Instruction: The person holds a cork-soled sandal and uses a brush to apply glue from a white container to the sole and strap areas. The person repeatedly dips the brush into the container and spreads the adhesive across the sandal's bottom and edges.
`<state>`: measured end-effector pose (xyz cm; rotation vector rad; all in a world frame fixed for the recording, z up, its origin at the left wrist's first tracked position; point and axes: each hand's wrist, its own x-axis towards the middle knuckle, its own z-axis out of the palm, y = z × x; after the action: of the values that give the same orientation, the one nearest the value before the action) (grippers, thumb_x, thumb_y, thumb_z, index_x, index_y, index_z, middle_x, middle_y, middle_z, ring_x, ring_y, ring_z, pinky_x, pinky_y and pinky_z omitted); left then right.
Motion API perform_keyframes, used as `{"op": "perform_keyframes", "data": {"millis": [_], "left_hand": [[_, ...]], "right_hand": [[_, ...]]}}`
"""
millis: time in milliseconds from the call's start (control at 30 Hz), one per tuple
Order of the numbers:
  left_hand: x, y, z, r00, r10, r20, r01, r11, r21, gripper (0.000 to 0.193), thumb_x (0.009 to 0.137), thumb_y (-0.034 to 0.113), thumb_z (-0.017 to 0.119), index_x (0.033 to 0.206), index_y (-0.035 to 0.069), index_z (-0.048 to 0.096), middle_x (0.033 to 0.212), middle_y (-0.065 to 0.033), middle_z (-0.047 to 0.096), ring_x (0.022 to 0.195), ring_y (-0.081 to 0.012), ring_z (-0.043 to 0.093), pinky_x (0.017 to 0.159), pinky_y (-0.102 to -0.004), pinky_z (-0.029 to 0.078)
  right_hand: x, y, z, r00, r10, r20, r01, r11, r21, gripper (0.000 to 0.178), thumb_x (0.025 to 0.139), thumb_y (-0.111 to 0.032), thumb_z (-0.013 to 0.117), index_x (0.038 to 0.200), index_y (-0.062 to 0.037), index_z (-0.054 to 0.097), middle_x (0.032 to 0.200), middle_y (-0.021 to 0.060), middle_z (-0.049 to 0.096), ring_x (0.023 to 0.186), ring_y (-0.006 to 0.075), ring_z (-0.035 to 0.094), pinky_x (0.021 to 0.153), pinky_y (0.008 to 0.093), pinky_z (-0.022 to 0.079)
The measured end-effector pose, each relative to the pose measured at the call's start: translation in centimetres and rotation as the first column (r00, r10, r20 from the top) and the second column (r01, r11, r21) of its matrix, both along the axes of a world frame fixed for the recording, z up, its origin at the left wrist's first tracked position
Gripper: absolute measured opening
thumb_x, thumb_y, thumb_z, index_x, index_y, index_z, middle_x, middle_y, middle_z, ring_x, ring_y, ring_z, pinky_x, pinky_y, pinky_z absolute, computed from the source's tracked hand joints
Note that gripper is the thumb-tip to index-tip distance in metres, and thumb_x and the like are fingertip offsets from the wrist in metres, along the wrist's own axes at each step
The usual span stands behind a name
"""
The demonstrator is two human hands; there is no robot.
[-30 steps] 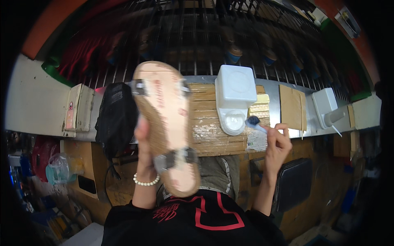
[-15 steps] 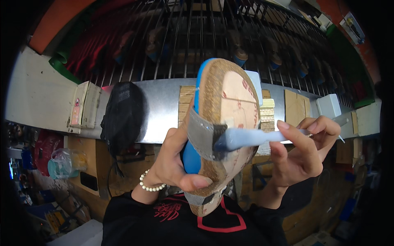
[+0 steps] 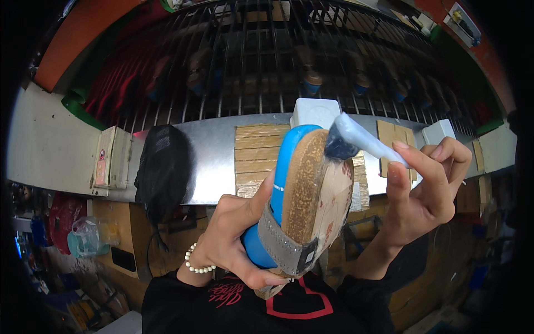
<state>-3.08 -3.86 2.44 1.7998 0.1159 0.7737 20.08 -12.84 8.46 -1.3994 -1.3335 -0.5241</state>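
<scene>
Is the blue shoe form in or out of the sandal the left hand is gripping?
In: the blue form lies along the cork sole, and the sandal's grey strap wraps across it.

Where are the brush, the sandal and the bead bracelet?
Brush (image 3: 364,138): head view, on its pale handle.
Sandal (image 3: 303,196): head view, on its sole's cork side.
Bead bracelet (image 3: 188,260): head view, on its left-side beads.

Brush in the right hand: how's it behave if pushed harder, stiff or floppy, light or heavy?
The brush is probably stiff: its handle looks straight. Likely light: the right hand just pinches it. Its dark bristles may splay against the shoe.
</scene>
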Motion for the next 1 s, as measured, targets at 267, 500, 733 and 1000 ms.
{"op": "perform_keyframes", "data": {"millis": [267, 500, 733, 1000], "left_hand": [[-0.1, -1.7, 2.1, 0.999, -0.015, -0.03, 0.0, 0.892, -0.452, 0.124, 0.046, 0.04, 0.096, 0.144, -0.005, 0.033, 0.122, -0.018, 0.062, 0.108, -0.027, 0.063, 0.094, -0.0375, 0.052], [0.1, -1.4, 1.9, 0.995, -0.036, -0.096, 0.008, 0.961, -0.277, 0.12, 0.061, 0.046, 0.083, 0.153, -0.001, 0.022, 0.109, -0.0228, 0.07, 0.099, -0.0346, 0.07, 0.093, -0.0356, 0.053], [0.1, -2.4, 2.3, 0.999, -0.015, -0.028, -0.003, 0.834, -0.552, 0.122, 0.062, 0.046, 0.081, 0.153, -0.002, 0.017, 0.121, -0.0241, 0.064, 0.11, -0.0344, 0.066, 0.102, -0.0384, 0.047], [1.1, -2.7, 4.1, 0.997, 0.069, -0.024, -0.061, 0.608, -0.792, 0.112, 0.063, 0.045, 0.082, 0.147, -0.006, 0.027, 0.137, -0.0236, 0.051, 0.124, -0.0318, 0.055, 0.104, -0.0427, 0.045]], "right_hand": [[0.9, 0.0, -0.9, 0.927, 0.355, -0.122, -0.357, 0.934, 0.009, 0.045, 0.047, -0.033, 0.093, 0.088, -0.0199, 0.08, 0.095, 0.0018, 0.034, 0.079, 0.0144, 0.041, 0.065, 0.0255, 0.035], [1.3, 0.3, -1.3, 0.917, 0.398, -0.019, -0.392, 0.911, 0.127, 0.048, 0.041, -0.042, 0.093, 0.082, -0.0218, 0.078, 0.093, 0.0014, 0.033, 0.076, 0.0139, 0.043, 0.063, 0.0234, 0.034], [1.1, -0.1, -1.7, 0.903, 0.426, -0.051, -0.422, 0.903, 0.082, 0.047, 0.042, -0.04, 0.094, 0.082, -0.02, 0.079, 0.092, 0.0016, 0.033, 0.071, 0.0128, 0.042, 0.061, 0.0245, 0.035], [0.7, -0.1, -1.4, 0.91, 0.406, -0.08, -0.408, 0.913, -0.003, 0.042, 0.047, -0.029, 0.094, 0.084, -0.0151, 0.08, 0.094, 0.0021, 0.036, 0.073, 0.0123, 0.042, 0.061, 0.0229, 0.033]]}}
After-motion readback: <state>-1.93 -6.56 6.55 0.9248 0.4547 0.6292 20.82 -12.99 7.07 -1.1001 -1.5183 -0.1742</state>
